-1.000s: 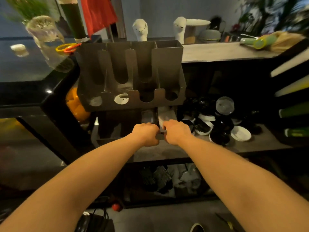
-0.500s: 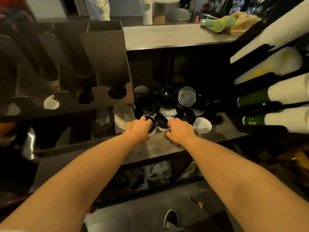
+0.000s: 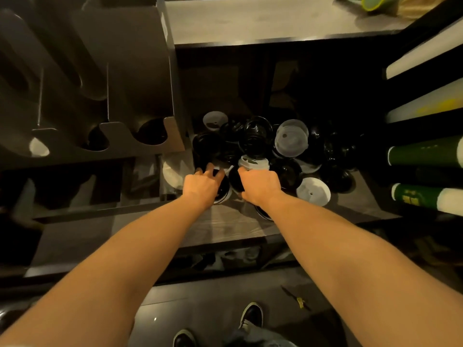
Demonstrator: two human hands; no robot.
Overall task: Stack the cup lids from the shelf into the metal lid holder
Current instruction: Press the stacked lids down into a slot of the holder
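A pile of black and white cup lids (image 3: pixel 255 141) lies on the grey shelf (image 3: pixel 225 226) in the middle. The metal lid holder (image 3: pixel 130 78) stands at the upper left, with a white lid (image 3: pixel 38 147) showing low in one slot. My left hand (image 3: pixel 203 184) rests with spread fingers on a black lid (image 3: pixel 223 194) at the pile's near left edge. My right hand (image 3: pixel 260 185) sits beside it, its fingers curled down over another black lid (image 3: pixel 235 180), just below a white lid (image 3: pixel 253 163). The fingertips of both hands are hidden.
Rolls of stacked paper cups (image 3: pixel 426 154), green and white, jut in from the right. A grey counter top (image 3: pixel 263 18) runs above the shelf. A lone white lid (image 3: pixel 313 191) lies at the pile's right edge. My shoes (image 3: pixel 251 315) stand on the floor below.
The view has swung right and tilted down, away from the holder. Both hands have moved from under the holder onto the lid pile, and my left fingers have spread out.
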